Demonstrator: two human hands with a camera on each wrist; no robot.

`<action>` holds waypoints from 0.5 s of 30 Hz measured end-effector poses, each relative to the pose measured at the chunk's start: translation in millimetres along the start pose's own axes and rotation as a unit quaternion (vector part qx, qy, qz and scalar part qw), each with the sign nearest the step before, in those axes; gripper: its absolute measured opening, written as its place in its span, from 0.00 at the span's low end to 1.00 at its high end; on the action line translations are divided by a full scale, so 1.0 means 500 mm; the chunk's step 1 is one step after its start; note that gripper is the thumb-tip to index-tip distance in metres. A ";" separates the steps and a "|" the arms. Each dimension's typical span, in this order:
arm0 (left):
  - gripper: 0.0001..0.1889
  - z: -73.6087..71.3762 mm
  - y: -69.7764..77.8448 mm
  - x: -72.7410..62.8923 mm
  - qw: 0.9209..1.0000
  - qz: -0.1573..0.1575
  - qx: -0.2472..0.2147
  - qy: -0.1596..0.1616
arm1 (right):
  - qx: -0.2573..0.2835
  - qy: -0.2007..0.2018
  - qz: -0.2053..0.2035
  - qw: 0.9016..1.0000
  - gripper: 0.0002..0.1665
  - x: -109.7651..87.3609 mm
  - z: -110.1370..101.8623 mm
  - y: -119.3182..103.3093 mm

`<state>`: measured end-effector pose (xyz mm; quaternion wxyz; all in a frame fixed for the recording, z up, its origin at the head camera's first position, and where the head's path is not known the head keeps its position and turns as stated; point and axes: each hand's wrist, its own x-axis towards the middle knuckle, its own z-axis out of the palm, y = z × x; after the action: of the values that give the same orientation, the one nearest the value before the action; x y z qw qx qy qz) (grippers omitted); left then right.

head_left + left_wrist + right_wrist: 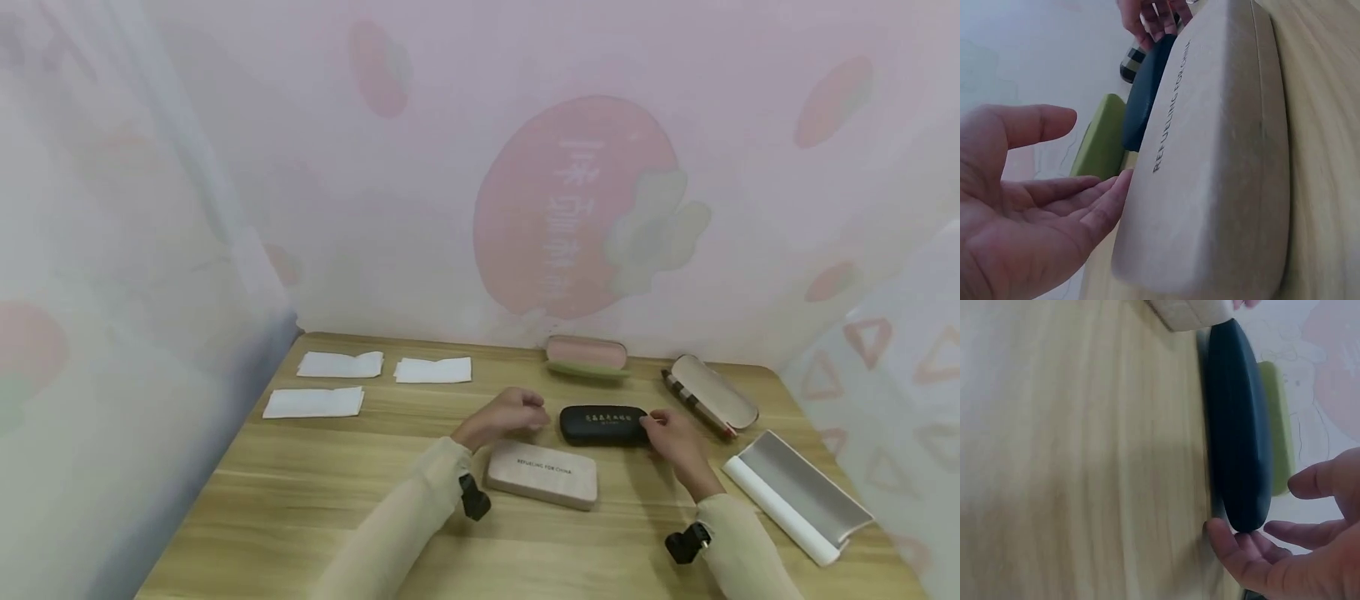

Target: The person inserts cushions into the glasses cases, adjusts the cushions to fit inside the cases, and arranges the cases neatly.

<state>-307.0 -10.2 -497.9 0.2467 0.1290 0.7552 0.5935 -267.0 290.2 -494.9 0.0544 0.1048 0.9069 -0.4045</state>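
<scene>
Black case: closed, against the right hand, which touches one end, fingers loosely spread, apparently to steady it. Left hand: relaxed, empty, pale case just beside it.

A black glasses case with gold lettering lies closed, stretched left to right. Nearer the person, a closed beige glasses case, marked "REFUELING FOR CHINA", lies slightly askew.
</scene>
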 end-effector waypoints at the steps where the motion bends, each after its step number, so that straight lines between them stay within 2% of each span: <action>1: 0.33 0.004 0.000 0.006 1.000 -0.001 0.001 -0.007 | 0.000 0.002 0.002 1.000 0.30 0.004 0.005 0.001; 4: 0.32 0.013 0.000 0.017 1.000 -0.002 0.006 -0.020 | 0.005 0.002 0.002 1.000 0.29 0.009 0.015 -0.004; 7: 0.32 0.014 -0.002 0.012 1.000 -0.005 0.011 -0.020 | -0.007 0.000 -0.002 1.000 0.28 0.009 0.025 -0.011; 10: 0.33 0.008 -0.004 0.000 1.000 -0.002 0.022 -0.004 | -0.004 -0.010 -0.002 1.000 0.28 0.005 0.035 -0.019; 15: 0.35 -0.008 -0.011 -0.014 1.000 0.010 0.004 0.019 | 0.009 -0.029 -0.006 1.000 0.30 -0.007 0.047 -0.033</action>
<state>-302.8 -18.3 -501.2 0.2259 0.1255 0.7606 0.5955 -267.3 261.4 -498.0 0.0774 0.0883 0.9019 -0.4157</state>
